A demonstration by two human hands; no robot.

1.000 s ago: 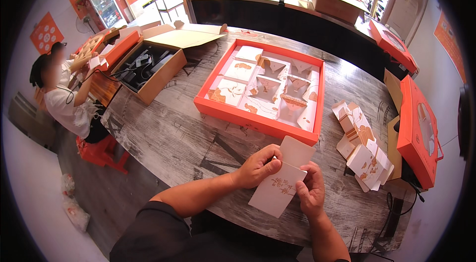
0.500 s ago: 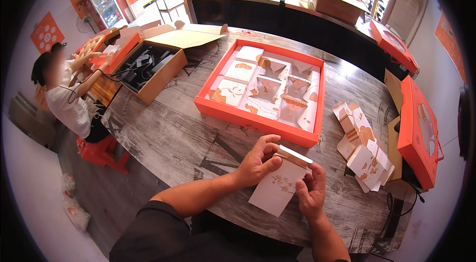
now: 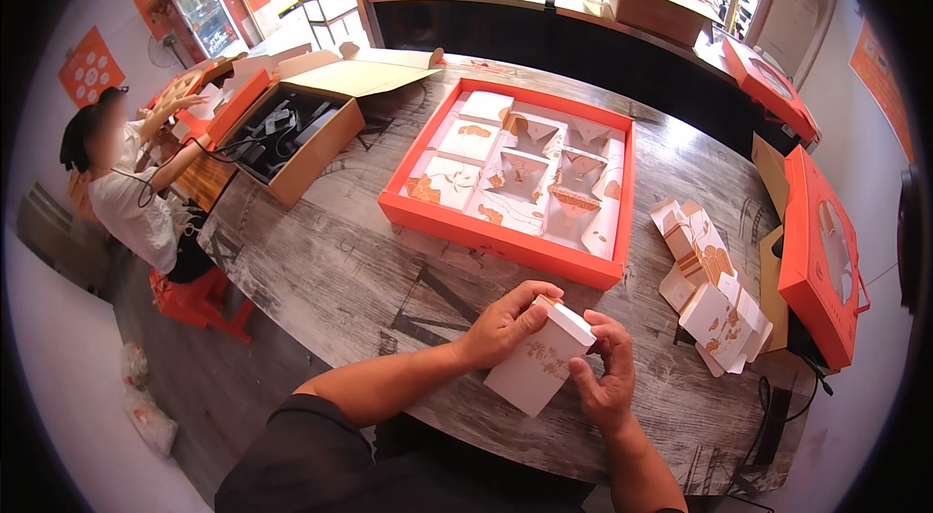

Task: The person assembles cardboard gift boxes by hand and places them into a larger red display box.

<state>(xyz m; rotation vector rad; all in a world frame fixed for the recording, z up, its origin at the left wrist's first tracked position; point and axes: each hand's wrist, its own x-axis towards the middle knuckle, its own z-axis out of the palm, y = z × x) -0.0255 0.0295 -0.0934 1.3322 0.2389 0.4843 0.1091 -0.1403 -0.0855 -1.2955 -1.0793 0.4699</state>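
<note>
both hands on it: left hand (image 3: pixel 505 324) and right hand (image 3: pixel 604 372) pinch a small white box (image 3: pixel 540 359) mid-fold, above the table's near edge (image 3: pixel 369 299) | risk: thumb pressure could crease the flap, or it slips toward the orange tray (image 3: pixel 505 243)

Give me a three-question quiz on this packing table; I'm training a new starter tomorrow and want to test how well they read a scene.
1. True or false: both hands, left hand and right hand, hold the same small white box.
2. Where does the pile of flat white cartons lie relative to the orange tray?
A. To its left
B. To its right
C. Inside it
3. Fill in: the open brown cardboard box sits at the table's far ____ side.

Key:
1. True; the hands grip it from either side.
2. B
3. left
</note>
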